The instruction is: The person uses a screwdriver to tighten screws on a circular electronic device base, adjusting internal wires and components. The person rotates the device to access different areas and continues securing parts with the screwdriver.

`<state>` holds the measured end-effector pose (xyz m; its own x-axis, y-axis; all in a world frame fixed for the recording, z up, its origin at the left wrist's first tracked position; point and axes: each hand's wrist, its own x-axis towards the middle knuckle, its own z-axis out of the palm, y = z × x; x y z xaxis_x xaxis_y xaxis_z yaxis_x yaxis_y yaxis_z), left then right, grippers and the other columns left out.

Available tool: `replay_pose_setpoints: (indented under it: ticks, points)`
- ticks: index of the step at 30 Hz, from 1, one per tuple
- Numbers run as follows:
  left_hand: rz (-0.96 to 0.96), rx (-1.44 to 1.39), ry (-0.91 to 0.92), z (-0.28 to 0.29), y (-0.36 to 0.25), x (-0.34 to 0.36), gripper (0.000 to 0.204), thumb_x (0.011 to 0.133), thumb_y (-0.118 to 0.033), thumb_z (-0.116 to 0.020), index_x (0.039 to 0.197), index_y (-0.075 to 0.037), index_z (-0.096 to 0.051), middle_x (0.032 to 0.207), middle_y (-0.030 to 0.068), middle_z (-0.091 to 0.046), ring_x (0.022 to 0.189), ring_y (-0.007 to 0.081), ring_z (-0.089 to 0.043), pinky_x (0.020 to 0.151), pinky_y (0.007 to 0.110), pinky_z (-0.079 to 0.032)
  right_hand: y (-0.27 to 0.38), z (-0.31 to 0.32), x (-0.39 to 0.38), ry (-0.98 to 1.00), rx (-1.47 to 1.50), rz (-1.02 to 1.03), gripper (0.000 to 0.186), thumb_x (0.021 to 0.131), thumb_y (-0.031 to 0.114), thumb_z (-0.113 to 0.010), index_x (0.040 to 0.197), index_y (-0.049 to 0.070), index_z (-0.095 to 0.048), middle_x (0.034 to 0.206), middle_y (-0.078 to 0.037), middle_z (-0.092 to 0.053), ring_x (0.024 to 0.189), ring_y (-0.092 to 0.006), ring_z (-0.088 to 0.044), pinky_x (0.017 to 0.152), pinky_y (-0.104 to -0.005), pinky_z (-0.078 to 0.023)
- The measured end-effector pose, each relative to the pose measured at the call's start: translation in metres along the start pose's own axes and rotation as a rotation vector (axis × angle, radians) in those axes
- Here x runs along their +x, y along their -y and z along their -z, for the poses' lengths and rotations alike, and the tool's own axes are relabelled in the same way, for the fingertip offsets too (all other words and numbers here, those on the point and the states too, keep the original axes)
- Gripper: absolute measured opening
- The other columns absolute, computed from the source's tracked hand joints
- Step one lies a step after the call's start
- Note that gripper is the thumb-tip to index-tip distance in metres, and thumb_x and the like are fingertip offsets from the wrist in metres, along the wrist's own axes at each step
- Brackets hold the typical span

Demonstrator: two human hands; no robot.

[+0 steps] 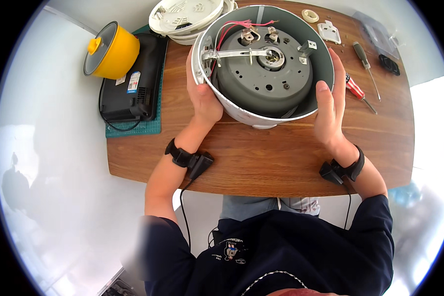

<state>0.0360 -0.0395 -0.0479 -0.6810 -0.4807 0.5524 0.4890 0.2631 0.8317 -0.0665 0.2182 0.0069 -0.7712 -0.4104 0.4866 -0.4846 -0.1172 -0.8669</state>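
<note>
A rice cooker body, its inside facing up, is held between my two hands over the table. My left hand grips its left wall, thumb near the rim. Against the right wall, my right hand is pressed, with the thumb at the rim and the fingers along the outside. Within the shell sits a grey round metal inner pot housing. A metal lever crosses from the left wall to its centre. Pink wires run loose at the back, and a small metal bracket stands at the right.
Left, a yellow pot rests on a black appliance over a green cutting mat. White plastic covers lie behind. Right are a grey-handled screwdriver, a red-handled screwdriver, a white plastic piece and a clear box.
</note>
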Motion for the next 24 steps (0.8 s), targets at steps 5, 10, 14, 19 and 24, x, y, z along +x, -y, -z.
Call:
replay_pose_setpoints:
  ticks: [5,10,14,19,24]
  points:
    - [0.001,-0.105,-0.008,0.005,-0.001,0.007,0.112,0.091,-0.087,-0.040,0.158,0.002,-0.029,0.155,0.0158,-0.044,0.142,0.0276,-0.045,0.119,0.045,-0.037,-0.005,0.000,0.000,-0.006,0.000,0.056,0.068,0.097,0.018,-0.045,0.156,-0.009,-0.025,0.147,-0.024,-0.050,0.134,-0.0301,-0.049,0.116,-0.0414,-0.035]
    - [0.151,-0.208,-0.016,0.012,0.013,0.005,0.118,0.086,-0.091,-0.040,0.160,0.000,-0.027,0.161,0.0162,-0.039,0.146,0.0287,-0.042,0.122,0.046,-0.035,0.002,-0.001,0.003,-0.004,-0.060,0.044,0.069,0.092,0.011,-0.043,0.155,-0.012,-0.024,0.148,-0.027,-0.047,0.135,-0.0346,-0.049,0.117,-0.0420,-0.035]
    - [0.100,-0.289,0.033,0.006,-0.004,0.015,0.113,0.088,-0.089,-0.038,0.159,-0.002,-0.027,0.159,0.0157,-0.041,0.145,0.0284,-0.044,0.121,0.047,-0.036,0.010,0.001,0.002,-0.005,-0.050,-0.010,0.068,0.092,0.010,-0.043,0.154,-0.013,-0.024,0.145,-0.029,-0.049,0.133,-0.0357,-0.050,0.116,-0.0429,-0.036]
    - [-0.075,-0.165,0.138,0.006,-0.007,0.018,0.110,0.089,-0.089,-0.035,0.157,-0.002,-0.027,0.155,0.0153,-0.042,0.142,0.0272,-0.045,0.119,0.047,-0.038,0.004,0.000,0.000,-0.024,-0.091,0.090,0.068,0.092,0.009,-0.043,0.154,-0.013,-0.025,0.143,-0.029,-0.051,0.131,-0.0361,-0.052,0.115,-0.0432,-0.038]
    - [-0.054,-0.063,0.021,0.000,-0.003,0.011,0.106,0.091,-0.087,-0.036,0.157,-0.003,-0.028,0.152,0.0143,-0.043,0.141,0.0262,-0.046,0.118,0.046,-0.039,0.001,0.002,0.005,-0.001,-0.097,0.106,0.067,0.092,0.009,-0.041,0.154,-0.011,-0.027,0.146,-0.027,-0.049,0.132,-0.0349,-0.052,0.114,-0.0427,-0.038]
